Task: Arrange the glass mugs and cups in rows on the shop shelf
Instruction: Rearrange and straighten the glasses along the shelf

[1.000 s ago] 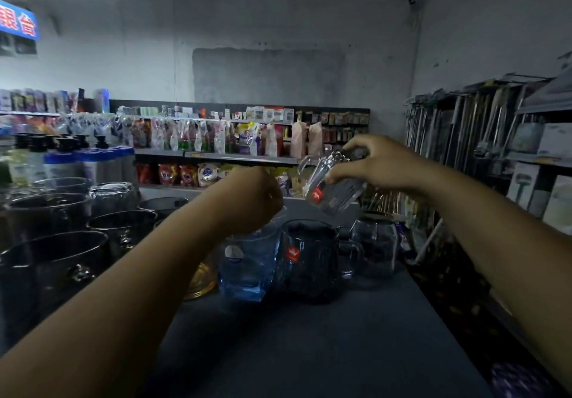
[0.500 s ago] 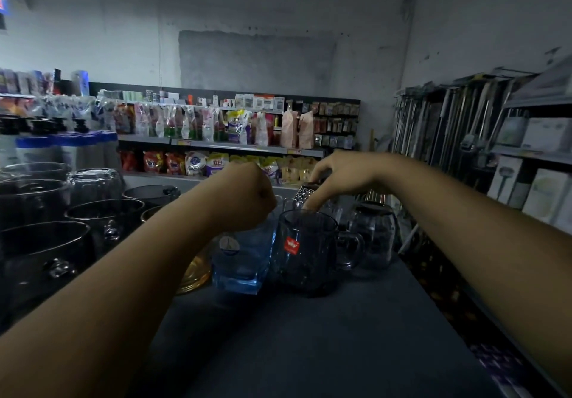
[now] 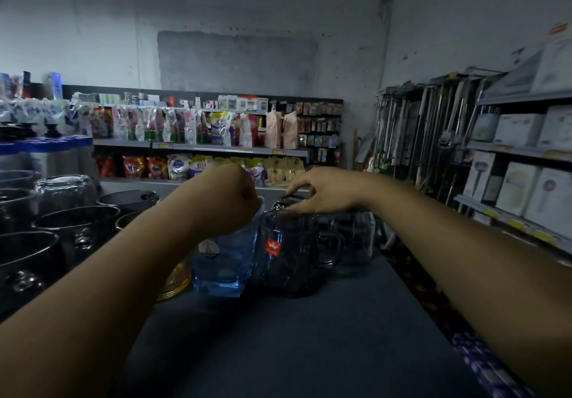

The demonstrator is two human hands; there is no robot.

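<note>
On the dark shelf top point(image 3: 309, 342) stand a blue glass cup point(image 3: 223, 261), a dark glass mug point(image 3: 288, 258) with a red sticker, and a clear mug point(image 3: 356, 239) to its right. My left hand point(image 3: 223, 199) is curled over the blue cup's rim and seems to grip it. My right hand point(image 3: 325, 193) pinches the top of a small clear glass mug point(image 3: 283, 203), which sits low behind the dark mug and is mostly hidden by it.
Several large dark glass pots point(image 3: 71, 227) and an upturned clear glass point(image 3: 65, 190) crowd the left side. An amber glass dish point(image 3: 176, 280) lies beside the blue cup. Boxed goods fill the racks on the right point(image 3: 520, 187). An aisle drops off at the shelf's right edge.
My right hand has brought the small clear mug down from the air to a spot behind the dark mug. My left hand has stayed over the blue cup.
</note>
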